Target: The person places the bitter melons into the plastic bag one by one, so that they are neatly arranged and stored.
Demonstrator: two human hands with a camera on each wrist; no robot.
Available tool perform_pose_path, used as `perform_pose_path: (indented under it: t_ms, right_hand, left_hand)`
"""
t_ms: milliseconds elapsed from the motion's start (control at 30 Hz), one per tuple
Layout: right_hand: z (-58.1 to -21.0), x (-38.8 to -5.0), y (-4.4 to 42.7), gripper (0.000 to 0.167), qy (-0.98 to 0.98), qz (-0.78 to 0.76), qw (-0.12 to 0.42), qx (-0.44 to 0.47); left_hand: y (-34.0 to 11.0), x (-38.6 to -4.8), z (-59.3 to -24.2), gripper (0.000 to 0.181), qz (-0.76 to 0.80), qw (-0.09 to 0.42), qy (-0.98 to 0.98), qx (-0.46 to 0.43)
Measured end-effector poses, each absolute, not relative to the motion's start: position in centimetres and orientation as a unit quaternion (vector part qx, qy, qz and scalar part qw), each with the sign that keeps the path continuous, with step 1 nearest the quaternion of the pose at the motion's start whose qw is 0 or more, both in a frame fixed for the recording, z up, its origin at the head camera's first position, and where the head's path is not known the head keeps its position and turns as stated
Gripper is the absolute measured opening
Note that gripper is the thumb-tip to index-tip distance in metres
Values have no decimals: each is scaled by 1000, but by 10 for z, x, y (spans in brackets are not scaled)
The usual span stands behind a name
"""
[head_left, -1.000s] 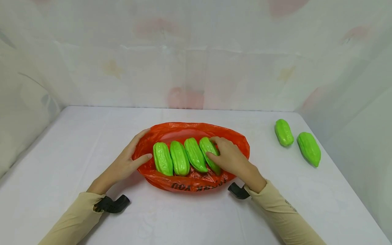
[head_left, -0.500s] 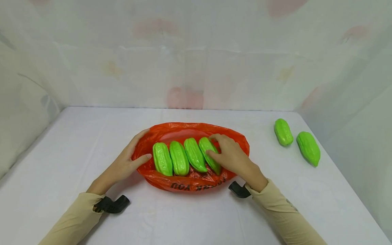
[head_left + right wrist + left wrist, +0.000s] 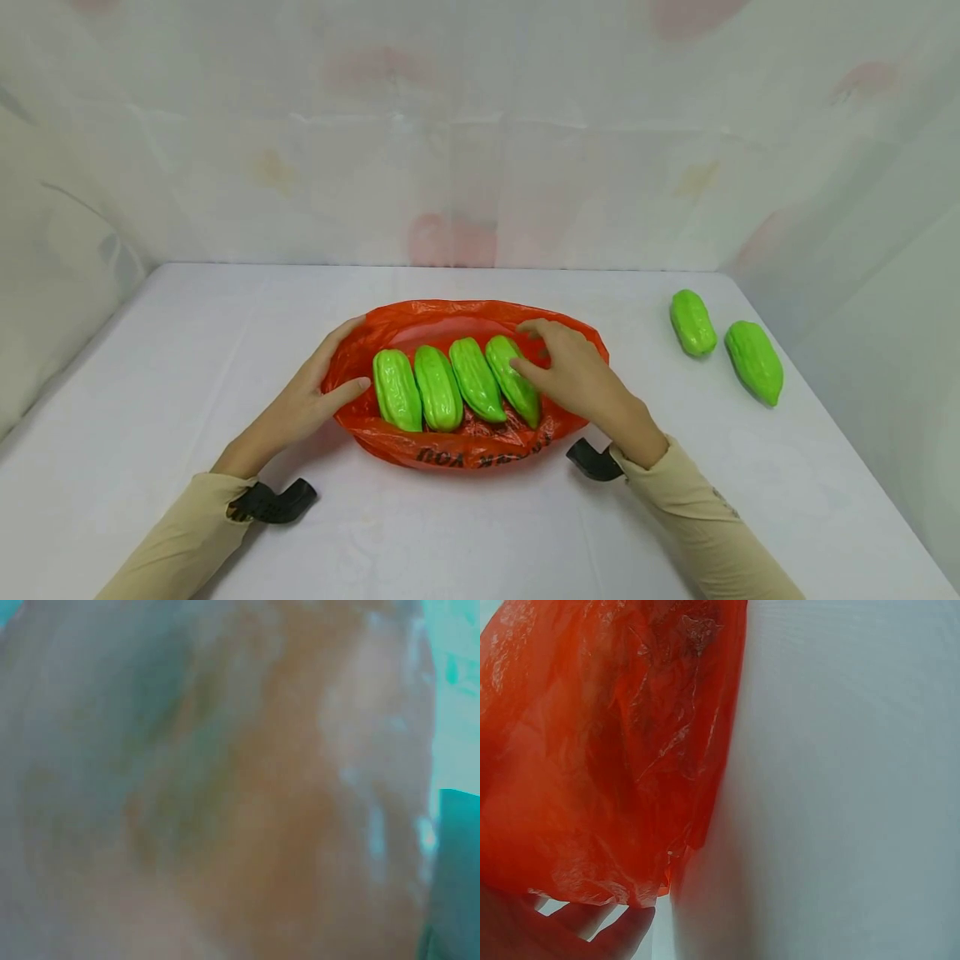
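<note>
A red plastic bag stands mouth-up on the table in the head view, with several bright green, ridged gourds lying side by side in it. My left hand holds the bag's left side, thumb over the rim and fingers along the outside; its fingertips show under the red film in the left wrist view. Over the bag's right side is my right hand, thumb and fingers apart. Its thumb tip lies over or beside the rightmost gourd; contact is hard to tell. The right wrist view is blurred by the bag.
Two more green gourds, a shorter one and a pointed one, lie at the table's far right. A white cloth covers the table. Curtain-like white sheets stand behind and at both sides.
My right hand has loosened from the rightmost gourd and shifted slightly up and right. The gourd stays in the bag. My left hand keeps its place.
</note>
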State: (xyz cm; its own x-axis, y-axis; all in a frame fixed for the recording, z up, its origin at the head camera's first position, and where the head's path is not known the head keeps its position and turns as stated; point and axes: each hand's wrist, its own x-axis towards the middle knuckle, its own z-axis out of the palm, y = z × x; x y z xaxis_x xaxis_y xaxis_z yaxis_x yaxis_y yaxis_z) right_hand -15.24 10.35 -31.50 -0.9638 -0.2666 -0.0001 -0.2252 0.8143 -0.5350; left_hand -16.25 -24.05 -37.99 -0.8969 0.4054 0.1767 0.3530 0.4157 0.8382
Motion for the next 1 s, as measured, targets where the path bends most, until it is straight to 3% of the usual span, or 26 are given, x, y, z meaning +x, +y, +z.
perform_pose_path:
  t_ms: [600, 1000]
  right_hand:
    - [-298, -155, 125, 47, 927, -325, 15, -187]
    - [-288, -160, 146, 45, 914, -333, -38, -227]
  left_hand:
    - [-240, -162, -380, 74, 489, 30, 842, 224]
    - [-241, -162, -380, 74, 488, 30, 843, 224]
